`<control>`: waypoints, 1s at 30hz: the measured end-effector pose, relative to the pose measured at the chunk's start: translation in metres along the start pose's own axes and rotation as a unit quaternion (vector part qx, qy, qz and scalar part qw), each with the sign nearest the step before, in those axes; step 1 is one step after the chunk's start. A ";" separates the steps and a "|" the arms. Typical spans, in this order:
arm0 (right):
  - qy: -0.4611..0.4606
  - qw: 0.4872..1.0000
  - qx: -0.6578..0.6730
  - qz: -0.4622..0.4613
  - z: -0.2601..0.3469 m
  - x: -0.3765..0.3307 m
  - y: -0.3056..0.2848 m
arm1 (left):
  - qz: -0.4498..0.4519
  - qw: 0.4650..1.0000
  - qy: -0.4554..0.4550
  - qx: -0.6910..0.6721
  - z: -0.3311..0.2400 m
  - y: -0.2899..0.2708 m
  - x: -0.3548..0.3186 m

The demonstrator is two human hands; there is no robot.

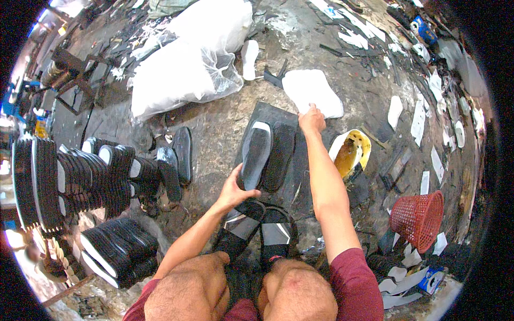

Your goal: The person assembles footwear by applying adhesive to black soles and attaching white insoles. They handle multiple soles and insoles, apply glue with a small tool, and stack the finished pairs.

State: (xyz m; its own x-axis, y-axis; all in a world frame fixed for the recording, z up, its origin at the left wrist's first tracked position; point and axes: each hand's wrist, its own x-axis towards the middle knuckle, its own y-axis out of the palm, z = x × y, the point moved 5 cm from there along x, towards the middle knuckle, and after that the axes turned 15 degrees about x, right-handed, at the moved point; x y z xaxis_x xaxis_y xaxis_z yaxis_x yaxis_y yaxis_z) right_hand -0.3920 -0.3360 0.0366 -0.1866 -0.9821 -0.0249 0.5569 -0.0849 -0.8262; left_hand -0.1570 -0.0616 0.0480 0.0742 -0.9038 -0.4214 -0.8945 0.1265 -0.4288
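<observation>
A cluttered shoemaking workshop: stacked black soles (80, 182), white offcuts (423, 115), glue pot (350, 152), stained concrete floor (219, 125).

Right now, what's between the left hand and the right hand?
In the head view, two shoe soles lie side by side on a dark mat: a white-rimmed sole that the left hand touches, and a black sole. The right hand rests on a white sheet.

Bright daylight from the upper left, soft shadows, sharp centre, and heavy fisheye bending with black corners.
</observation>
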 end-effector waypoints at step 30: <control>-0.192 0.916 0.335 0.108 0.056 -0.168 -0.048 | 0.178 0.920 -0.074 -0.342 -0.013 0.010 -0.024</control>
State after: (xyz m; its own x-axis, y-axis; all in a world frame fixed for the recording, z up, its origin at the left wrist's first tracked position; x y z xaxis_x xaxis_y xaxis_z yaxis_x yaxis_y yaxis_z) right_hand -0.3425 -0.1764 0.1118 0.2129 -0.9641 0.1589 0.9433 0.1604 -0.2906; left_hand -0.1730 -0.0440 0.0640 -0.2641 -0.7832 -0.5629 -0.9376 0.0716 0.3403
